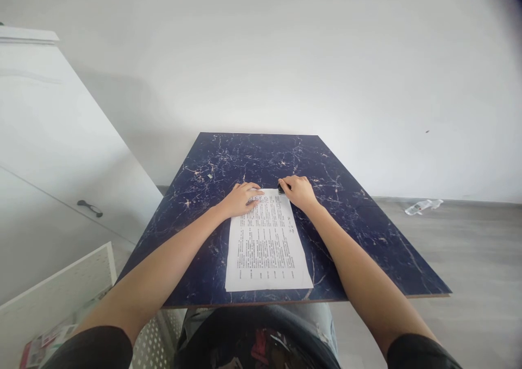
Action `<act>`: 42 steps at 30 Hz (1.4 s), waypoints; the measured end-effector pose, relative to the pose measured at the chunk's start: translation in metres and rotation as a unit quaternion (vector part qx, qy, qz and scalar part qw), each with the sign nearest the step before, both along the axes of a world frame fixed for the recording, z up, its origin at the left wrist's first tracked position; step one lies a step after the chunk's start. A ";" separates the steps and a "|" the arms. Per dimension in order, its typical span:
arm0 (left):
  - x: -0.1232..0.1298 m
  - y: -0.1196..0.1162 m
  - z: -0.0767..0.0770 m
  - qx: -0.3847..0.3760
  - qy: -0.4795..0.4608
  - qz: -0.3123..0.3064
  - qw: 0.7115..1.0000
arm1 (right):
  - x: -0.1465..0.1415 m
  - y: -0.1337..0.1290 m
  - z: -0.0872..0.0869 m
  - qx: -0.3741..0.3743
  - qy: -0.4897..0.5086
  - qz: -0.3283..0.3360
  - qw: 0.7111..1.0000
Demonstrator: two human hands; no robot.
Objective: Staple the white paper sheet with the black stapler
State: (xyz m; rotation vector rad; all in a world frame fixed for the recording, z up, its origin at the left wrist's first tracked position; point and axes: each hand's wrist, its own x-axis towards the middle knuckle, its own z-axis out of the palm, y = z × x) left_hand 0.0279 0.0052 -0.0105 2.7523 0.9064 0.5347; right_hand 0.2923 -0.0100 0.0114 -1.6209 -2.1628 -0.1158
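Note:
Printed white sheets (265,249) lie on a dark blue marble-patterned table (253,157), their near edge close to the table's front edge. My left hand (243,199) rests with fingers spread on the upper left corner of the paper. At the upper right corner, my right hand (298,191) is closed around a small black object (282,188), which sits at the paper's top edge. Most of that object is hidden by my fingers. Some handwritten marks show along the right side of the page.
A white cabinet with a dark handle (89,208) stands at the left. Below it is a white perforated container (153,347). Clear plastic packaging (423,206) lies on the grey floor at the right, by the wall.

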 end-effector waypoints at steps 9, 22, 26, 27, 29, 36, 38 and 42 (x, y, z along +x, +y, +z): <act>0.001 0.000 0.000 -0.002 -0.001 0.004 1.000 | -0.006 -0.002 -0.003 0.008 -0.030 -0.011 0.999; -0.002 -0.002 0.001 -0.008 -0.001 -0.002 1.000 | -0.003 -0.002 -0.004 0.004 0.045 -0.026 0.999; -0.002 -0.002 0.002 -0.012 0.000 0.000 1.000 | -0.003 -0.002 -0.003 0.001 0.041 -0.023 0.999; -0.002 -0.003 0.003 -0.012 0.000 0.001 1.000 | -0.003 -0.001 -0.004 0.001 0.040 -0.024 0.999; -0.002 -0.003 0.003 -0.014 0.000 0.001 1.000 | -0.003 -0.001 -0.004 0.000 0.037 -0.025 0.999; -0.001 -0.002 0.002 -0.011 0.001 0.002 1.000 | -0.005 -0.003 -0.003 0.001 0.019 -0.028 0.999; -0.001 -0.002 0.001 -0.010 0.000 0.001 1.000 | -0.007 -0.004 -0.002 0.001 0.005 -0.030 1.000; -0.001 -0.003 0.002 0.000 -0.005 -0.001 1.000 | -0.010 -0.004 -0.001 -0.001 -0.028 -0.037 0.999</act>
